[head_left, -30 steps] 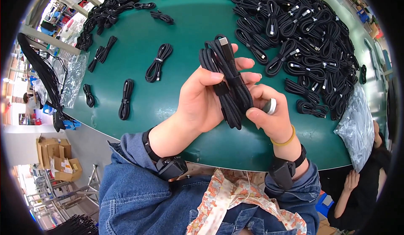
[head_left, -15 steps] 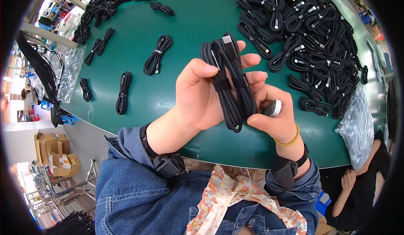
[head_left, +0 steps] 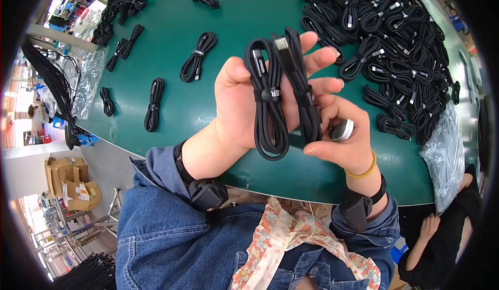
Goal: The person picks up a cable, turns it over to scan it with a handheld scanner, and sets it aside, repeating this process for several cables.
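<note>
here | left hand grips cable bundles | right hand pinches them, palm hidden

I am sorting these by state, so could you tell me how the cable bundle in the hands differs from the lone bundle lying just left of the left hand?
The held cable bundle is lifted off the green table, gripped by the left hand and touched by the right hand; the lone bundle lies flat and untouched. The held one looks larger, being nearer the camera. Both are black, coiled and strapped.
</note>
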{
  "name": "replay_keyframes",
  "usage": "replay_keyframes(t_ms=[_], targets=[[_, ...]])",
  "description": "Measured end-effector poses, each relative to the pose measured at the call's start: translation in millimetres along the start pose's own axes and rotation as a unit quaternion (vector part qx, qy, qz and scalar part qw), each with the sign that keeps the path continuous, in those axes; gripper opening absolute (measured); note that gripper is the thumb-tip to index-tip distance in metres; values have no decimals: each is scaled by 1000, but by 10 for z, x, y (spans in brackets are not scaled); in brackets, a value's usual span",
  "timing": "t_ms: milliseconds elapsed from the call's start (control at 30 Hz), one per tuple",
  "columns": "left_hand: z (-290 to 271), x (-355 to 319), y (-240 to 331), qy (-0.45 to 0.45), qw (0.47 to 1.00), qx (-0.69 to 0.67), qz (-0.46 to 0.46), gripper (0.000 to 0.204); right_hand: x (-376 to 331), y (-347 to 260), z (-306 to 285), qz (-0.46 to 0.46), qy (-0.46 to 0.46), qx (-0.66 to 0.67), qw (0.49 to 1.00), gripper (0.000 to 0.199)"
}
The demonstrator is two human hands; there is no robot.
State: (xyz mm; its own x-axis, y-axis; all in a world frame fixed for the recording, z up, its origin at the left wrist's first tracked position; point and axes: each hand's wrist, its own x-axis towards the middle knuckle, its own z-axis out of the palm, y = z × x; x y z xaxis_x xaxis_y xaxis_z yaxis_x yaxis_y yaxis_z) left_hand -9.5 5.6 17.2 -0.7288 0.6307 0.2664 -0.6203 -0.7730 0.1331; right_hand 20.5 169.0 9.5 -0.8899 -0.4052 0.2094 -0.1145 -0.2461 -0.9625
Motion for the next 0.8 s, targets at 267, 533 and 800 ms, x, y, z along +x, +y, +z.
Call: replay_keyframes(t_ms=[267, 533, 800], targets=[[-69, 3, 20, 2, 999, -47, -7, 69, -18, -30, -3, 31, 10, -33, 999, 37], [-106, -13, -18, 45, 997, -58, 23, 66, -4, 28, 45, -112, 77, -228, 964, 37], [-173, -9, -3, 41, 995, -77, 39, 62, -13, -21, 83, -240, 104, -340, 903, 38]])
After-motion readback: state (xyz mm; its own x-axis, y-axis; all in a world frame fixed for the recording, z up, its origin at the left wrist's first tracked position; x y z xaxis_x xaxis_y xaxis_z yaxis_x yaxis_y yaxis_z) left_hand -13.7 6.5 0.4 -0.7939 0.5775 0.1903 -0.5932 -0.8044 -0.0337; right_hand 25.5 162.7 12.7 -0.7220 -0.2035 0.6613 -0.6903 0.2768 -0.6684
